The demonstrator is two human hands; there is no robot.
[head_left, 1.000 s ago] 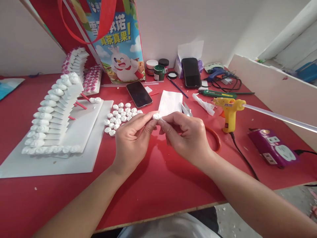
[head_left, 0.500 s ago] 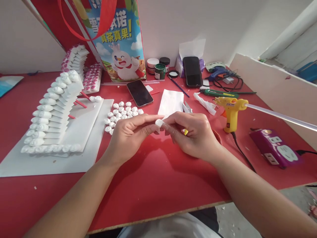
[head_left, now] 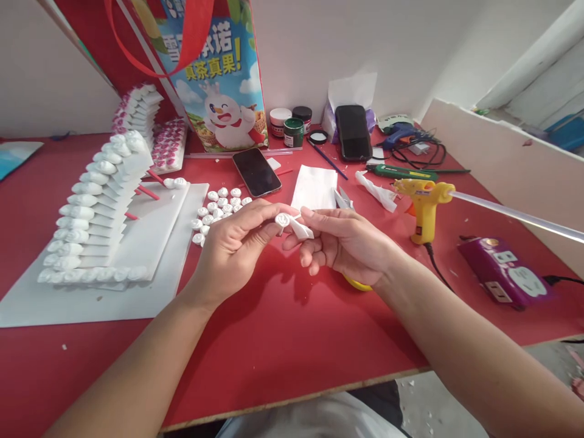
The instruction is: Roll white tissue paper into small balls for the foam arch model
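Rightward from the left hand (head_left: pixel 232 243), pinching a paper flower (head_left: pixel 283 220), its tail (head_left: pixel 302 230) slants to the right hand (head_left: pixel 349 246), whose grip is unclear.

Both hands are bare, the left hand (head_left: pixel 235 249) and the right hand (head_left: pixel 351 243) alike, with slim fingers and smooth backs. The forearms (head_left: pixel 150 347) are bare as well, as far up as they show above the surface (head_left: pixel 292 334), slender at the wrists and fuller toward the elbows. Just below the near edge of the surface, a pale garment (head_left: pixel 314 417) covers the lap or lower body; it is white to light grey, plain and softly rounded along its top, with faint shading. Beside it, also below that edge, shows dark cloth (head_left: pixel 381 401), nearly black and loosely creased. Its cut is too hidden to tell.
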